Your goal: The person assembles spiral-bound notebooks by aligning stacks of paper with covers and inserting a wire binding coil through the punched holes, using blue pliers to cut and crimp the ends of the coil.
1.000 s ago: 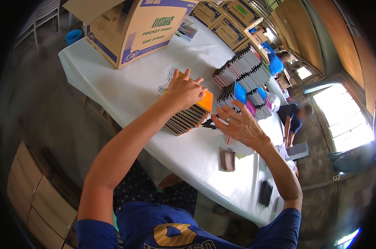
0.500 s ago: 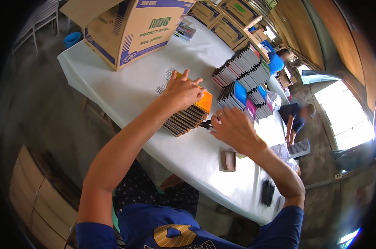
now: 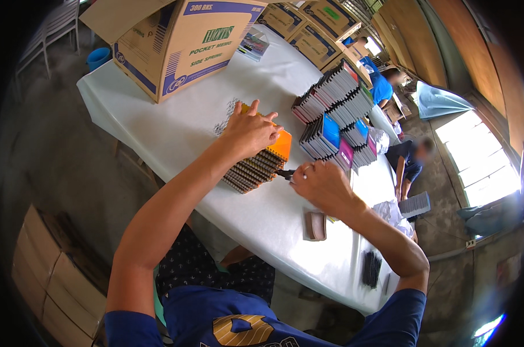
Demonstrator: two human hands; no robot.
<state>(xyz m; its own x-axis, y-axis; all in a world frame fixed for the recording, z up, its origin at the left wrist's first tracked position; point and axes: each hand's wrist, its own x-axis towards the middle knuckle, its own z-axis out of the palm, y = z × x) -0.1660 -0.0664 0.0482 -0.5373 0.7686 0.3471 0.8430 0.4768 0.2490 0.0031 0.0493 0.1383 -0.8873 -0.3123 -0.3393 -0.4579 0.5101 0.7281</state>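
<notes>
My left hand [image 3: 249, 132] lies with fingers spread on top of a stack of small spiral notebooks [image 3: 251, 170]. Their covers are orange-yellow, and the wire coils face me in rows. From the right, my right hand [image 3: 322, 185] is closed around dark pliers [image 3: 284, 173], whose handles are mostly hidden in the fist. The plier tips meet the coil ends at the stack's right corner; whether they grip a wire is too small to tell. Just beyond my left hand, short dark wire bits [image 3: 224, 121] lie scattered on the white-covered table [image 3: 175, 130].
Stacked notebooks [image 3: 331, 107] with blue, pink and dark covers stand at the table's right side. A large open carton [image 3: 186, 52] stands far left. Nearer me are a small brown holder [image 3: 315, 225] and a bundle of black coils [image 3: 371, 269]. Other people [image 3: 411, 159] work beyond.
My right hand has shifted slightly left and closed more tightly on the pliers, bringing the tips to the coil ends. My left hand stays on the stack.
</notes>
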